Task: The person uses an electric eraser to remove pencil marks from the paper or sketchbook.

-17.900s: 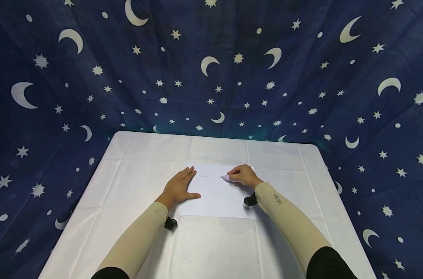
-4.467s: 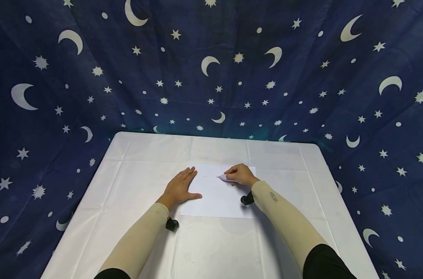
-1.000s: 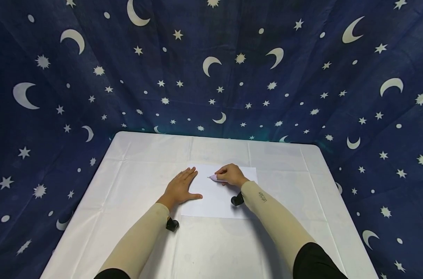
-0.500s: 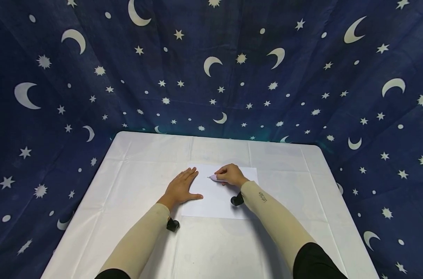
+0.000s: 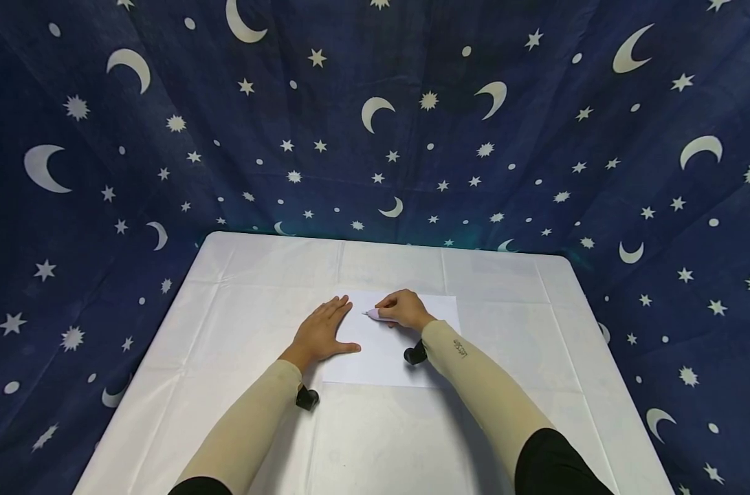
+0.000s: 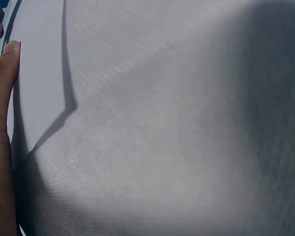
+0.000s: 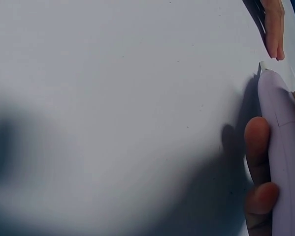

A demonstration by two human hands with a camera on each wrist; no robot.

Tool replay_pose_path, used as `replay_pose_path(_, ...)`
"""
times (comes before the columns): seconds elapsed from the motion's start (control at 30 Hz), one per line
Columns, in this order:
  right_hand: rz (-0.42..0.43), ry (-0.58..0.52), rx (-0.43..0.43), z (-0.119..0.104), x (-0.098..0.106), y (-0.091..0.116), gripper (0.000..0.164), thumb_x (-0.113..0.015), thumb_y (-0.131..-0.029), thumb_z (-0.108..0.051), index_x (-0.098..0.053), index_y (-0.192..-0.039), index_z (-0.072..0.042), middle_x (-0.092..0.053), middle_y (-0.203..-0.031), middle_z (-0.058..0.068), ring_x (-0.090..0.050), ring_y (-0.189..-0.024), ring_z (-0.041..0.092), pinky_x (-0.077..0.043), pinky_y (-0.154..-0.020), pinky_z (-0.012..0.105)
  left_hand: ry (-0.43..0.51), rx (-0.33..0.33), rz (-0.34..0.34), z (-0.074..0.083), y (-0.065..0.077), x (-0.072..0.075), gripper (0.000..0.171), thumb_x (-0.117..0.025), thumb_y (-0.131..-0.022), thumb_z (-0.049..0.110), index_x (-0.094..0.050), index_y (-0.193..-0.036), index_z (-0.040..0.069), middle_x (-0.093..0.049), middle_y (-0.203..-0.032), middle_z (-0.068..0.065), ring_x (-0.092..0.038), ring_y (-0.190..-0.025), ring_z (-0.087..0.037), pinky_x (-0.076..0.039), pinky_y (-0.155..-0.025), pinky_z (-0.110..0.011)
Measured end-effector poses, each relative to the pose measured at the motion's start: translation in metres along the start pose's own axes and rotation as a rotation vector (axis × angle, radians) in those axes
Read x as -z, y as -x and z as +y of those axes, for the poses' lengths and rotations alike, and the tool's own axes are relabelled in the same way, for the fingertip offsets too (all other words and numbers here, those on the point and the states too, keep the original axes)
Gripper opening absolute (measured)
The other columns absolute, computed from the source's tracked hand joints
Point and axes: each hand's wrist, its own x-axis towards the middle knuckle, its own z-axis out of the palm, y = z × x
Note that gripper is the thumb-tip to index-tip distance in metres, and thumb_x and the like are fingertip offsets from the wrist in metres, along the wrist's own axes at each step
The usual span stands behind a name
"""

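Observation:
A sheet of white paper (image 5: 375, 361) lies on the white-covered table. My left hand (image 5: 317, 335) rests on the paper's left side, fingers straight and thumb spread. My right hand (image 5: 408, 311) grips a thick lilac electric eraser (image 5: 376, 315), its thin white tip pointing left, at the paper's upper part. In the right wrist view, fingers curl along the body of the eraser (image 7: 284, 132), and small dark specks dot the paper (image 7: 137, 88). Whether the tip touches the paper I cannot tell. The left wrist view catches only my left thumb (image 6: 3, 83) beside the paper's corner.
The table (image 5: 238, 323) is covered with a creased white cloth. Behind and beside it hangs a dark blue curtain (image 5: 325, 124) with moons and stars. A small black camera sits under each wrist, the left camera (image 5: 307, 398) and the right camera (image 5: 415, 353).
My right hand has moved left with the eraser. The thin line on the paper grew shorter from the right and no longer shows. My left hand has stayed in place.

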Motion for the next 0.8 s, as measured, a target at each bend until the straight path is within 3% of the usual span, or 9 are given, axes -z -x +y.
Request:
replay_pose_path(0.2, 0.006, 0.025, -0.011, 0.007, 0.002, 0.000, 0.014, -0.070, -0.078, -0.021, -0.074, -0.089, -0.014, -0.066, -0.076, -0.004, -0.060, -0.057, 0.014, -0.046, -0.072, 0.028, -0.011, 0.025, -0.028, 0.001, -0.001, 0.000, 0.106, -0.043, -0.063, 0.083, -0.022, -0.144, 0.019, -0.012, -0.149, 0.004, -0.007, -0.135, -0.015, -0.010, -0.108, -0.035)
replay_pose_path(0.43, 0.033, 0.056, -0.015, 0.015, 0.009, 0.003, 0.010, -0.070, -0.076, -0.021, -0.074, -0.086, -0.018, -0.064, -0.079, -0.006, -0.056, -0.071, 0.010, -0.043, -0.078, 0.027, -0.019, 0.047, -0.043, 0.001, -0.001, 0.000, 0.106, -0.042, -0.062, 0.084, -0.019, -0.145, 0.021, -0.009, -0.150, 0.007, -0.004, -0.135, -0.012, -0.006, -0.108, -0.032)
replay_pose_path(0.67, 0.014, 0.005, -0.033, 0.017, 0.016, 0.009, 0.013, -0.070, -0.076, -0.017, -0.073, -0.089, -0.013, -0.066, -0.068, -0.001, -0.062, -0.055, 0.019, -0.045, -0.065, 0.026, -0.013, 0.037, -0.036, 0.000, -0.001, -0.003, 0.106, -0.041, -0.062, 0.084, -0.020, -0.145, 0.020, -0.010, -0.150, 0.006, -0.004, -0.135, -0.013, -0.006, -0.109, -0.033)
replay_pose_path(0.8, 0.021, 0.008, -0.044, 0.019, 0.020, 0.011, 0.013, -0.070, -0.077, -0.017, -0.073, -0.089, -0.013, -0.066, -0.069, -0.002, -0.062, -0.055, 0.019, -0.044, -0.066, 0.025, -0.014, 0.029, -0.016, 0.000, -0.002, -0.003, 0.106, -0.042, -0.063, 0.083, -0.022, -0.144, 0.018, -0.011, -0.149, 0.005, -0.006, -0.135, -0.014, -0.007, -0.109, -0.034)
